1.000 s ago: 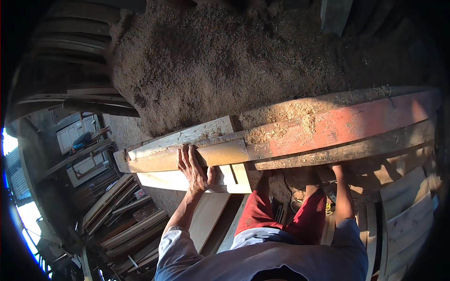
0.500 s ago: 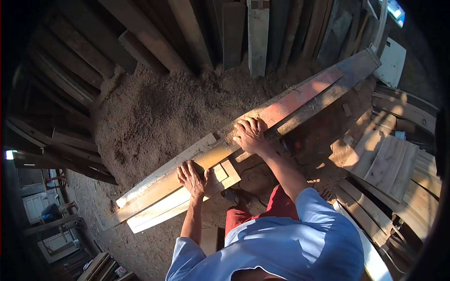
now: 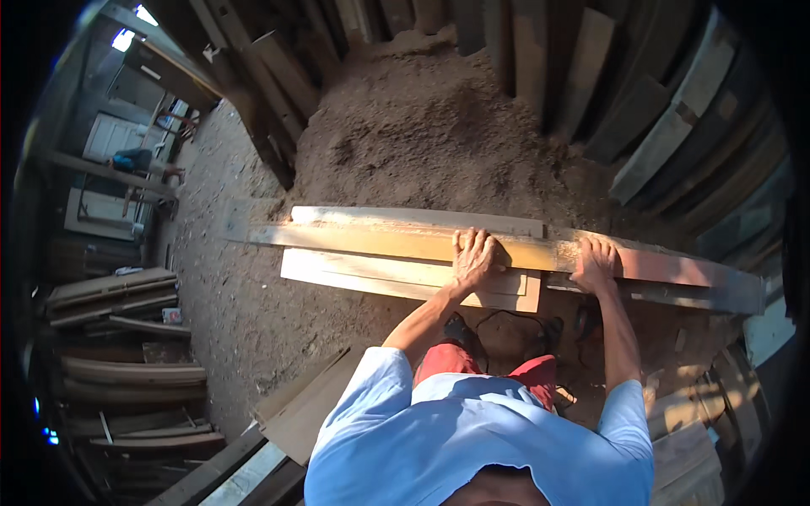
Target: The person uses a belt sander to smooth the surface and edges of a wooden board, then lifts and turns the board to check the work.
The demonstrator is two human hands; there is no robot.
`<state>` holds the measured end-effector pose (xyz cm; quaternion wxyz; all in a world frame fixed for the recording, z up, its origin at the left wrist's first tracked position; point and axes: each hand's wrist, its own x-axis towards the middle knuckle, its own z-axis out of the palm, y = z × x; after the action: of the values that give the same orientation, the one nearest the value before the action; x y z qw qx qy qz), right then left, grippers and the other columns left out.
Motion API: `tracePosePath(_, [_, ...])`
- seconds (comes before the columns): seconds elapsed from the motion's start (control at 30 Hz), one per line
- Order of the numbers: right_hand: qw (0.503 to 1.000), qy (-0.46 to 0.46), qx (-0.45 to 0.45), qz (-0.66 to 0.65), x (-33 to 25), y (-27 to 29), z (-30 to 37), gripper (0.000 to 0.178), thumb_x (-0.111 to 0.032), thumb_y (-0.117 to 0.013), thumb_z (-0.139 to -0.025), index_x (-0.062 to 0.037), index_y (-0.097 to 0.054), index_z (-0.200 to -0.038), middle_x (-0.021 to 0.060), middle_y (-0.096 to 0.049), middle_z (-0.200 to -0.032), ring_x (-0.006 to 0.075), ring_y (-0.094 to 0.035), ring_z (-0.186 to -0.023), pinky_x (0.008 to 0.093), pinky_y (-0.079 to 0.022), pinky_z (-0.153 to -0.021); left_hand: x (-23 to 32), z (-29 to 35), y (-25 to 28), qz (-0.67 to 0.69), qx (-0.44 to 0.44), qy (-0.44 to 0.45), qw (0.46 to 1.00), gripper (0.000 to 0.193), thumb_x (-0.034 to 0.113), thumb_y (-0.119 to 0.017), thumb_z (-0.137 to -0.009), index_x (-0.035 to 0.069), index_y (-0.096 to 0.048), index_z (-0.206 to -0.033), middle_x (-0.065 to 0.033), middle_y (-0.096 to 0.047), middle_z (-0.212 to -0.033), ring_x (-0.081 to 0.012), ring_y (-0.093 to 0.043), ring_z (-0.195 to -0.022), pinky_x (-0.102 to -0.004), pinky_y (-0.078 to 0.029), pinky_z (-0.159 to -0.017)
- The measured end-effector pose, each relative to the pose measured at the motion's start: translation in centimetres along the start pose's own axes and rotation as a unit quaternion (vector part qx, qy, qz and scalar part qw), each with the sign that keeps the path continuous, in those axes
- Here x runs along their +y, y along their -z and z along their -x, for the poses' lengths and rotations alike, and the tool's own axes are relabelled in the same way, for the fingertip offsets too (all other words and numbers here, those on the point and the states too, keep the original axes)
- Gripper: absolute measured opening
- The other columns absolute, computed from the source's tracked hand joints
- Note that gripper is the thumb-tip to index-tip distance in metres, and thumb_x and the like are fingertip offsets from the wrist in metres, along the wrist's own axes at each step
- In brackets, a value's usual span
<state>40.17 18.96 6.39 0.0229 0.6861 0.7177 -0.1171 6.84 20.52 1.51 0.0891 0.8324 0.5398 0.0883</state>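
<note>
A long wooden beam (image 3: 380, 244) lies nearly level across the view, yellowish in its middle and reddish toward the right. My left hand (image 3: 476, 260) bends over its yellowish middle, fingers toward the far edge and thumb out to the right. Farther right, my right hand (image 3: 596, 265) grips it with bent fingers where the reddish stretch begins, beside some sawdust. The undersides of both hands are hidden. Along the near side of the beam is a pale framed wooden panel (image 3: 405, 280). A pale board (image 3: 405, 218) runs along its far side.
Brown sawdust (image 3: 413, 110) is heaped beyond the beam, with upright planks (image 3: 591, 63) behind it. Stacked boards (image 3: 126, 371) stand at the left, and more timber (image 3: 688, 460) lies lower right. A dark cable (image 3: 498, 314) runs near my feet. Another person (image 3: 135, 158) is far left.
The view has turned, so the beam went from slanting to nearly level and more of the left side shows. Both hands stay on the beam; their fingers look more bent now.
</note>
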Motion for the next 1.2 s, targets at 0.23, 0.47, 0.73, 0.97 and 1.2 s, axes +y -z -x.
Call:
tracePosePath(0.23, [0.981, -0.157, 0.111, 0.022, -1.4, -4.8, 0.3, 0.089, -0.026, -0.085, -0.075, -0.0139, -0.038, -0.149, 0.0172, -0.034, -0.154, 0.0410, -0.038, -0.136, 0.0554, -0.032, -0.112, 0.0, 3.5, -1.0, 0.091, 0.139, 0.187, 0.968, 0.078, 0.042, -0.066, -0.088, 0.005, -0.038, -0.150, -0.0293, -0.026, -0.159, -0.0462, -0.024, -0.148, -0.0572, -0.016, -0.121])
tracePosePath(0.47, [0.961, -0.195, 0.008, -0.196, -9.7, -11.2, 10.4, 0.063, -0.028, -0.068, -0.091, 0.0019, -0.044, -0.140, 0.0294, -0.050, -0.136, 0.0436, -0.047, -0.129, 0.0517, -0.037, -0.109, -8.3, 20.6, 0.8, 0.016, 0.035, 0.231, 0.972, 0.077, 0.044, -0.050, -0.095, -0.003, -0.031, -0.154, -0.0243, -0.025, -0.163, -0.0396, -0.016, -0.154, -0.0534, -0.010, -0.125])
tracePosePath(0.73, [0.669, -0.329, -0.242, -0.621, -14.2, -15.6, 11.6, 0.055, -0.053, -0.058, -0.097, -0.0114, -0.046, -0.131, 0.0081, -0.067, -0.107, 0.0203, -0.063, -0.080, 0.0427, -0.049, -0.075, -24.4, 25.3, 6.8, -0.018, 0.051, 0.399, 0.915, 0.078, 0.044, -0.048, -0.097, -0.008, -0.031, -0.153, -0.0296, -0.026, -0.161, -0.0484, -0.023, -0.149, -0.0537, -0.014, -0.124])
tracePosePath(0.97, [0.532, -0.387, -0.178, -0.732, -16.2, -15.7, 11.2, 0.043, -0.049, -0.057, -0.100, -0.0090, -0.052, -0.116, 0.0042, -0.063, -0.102, 0.0192, -0.063, -0.080, 0.0394, -0.051, -0.076, -37.5, 29.4, 10.2, 0.011, -0.042, 0.507, 0.861, 0.085, 0.052, -0.048, -0.096, -0.008, -0.030, -0.153, -0.0298, -0.024, -0.162, -0.0473, -0.021, -0.150, -0.0544, -0.014, -0.124])
tracePosePath(1.2, [0.508, -0.422, -0.099, -0.744, -16.5, -16.3, 9.2, 0.043, -0.049, -0.058, -0.100, -0.0068, -0.060, -0.102, 0.0024, -0.060, -0.090, 0.0181, -0.059, -0.074, 0.0370, -0.049, -0.076, -46.6, 29.2, 11.2, 0.157, 0.027, 0.587, 0.793, 0.068, 0.044, -0.050, -0.099, -0.005, -0.040, -0.145, -0.0321, -0.048, -0.144, -0.0499, -0.047, -0.132, -0.0547, -0.039, -0.110])
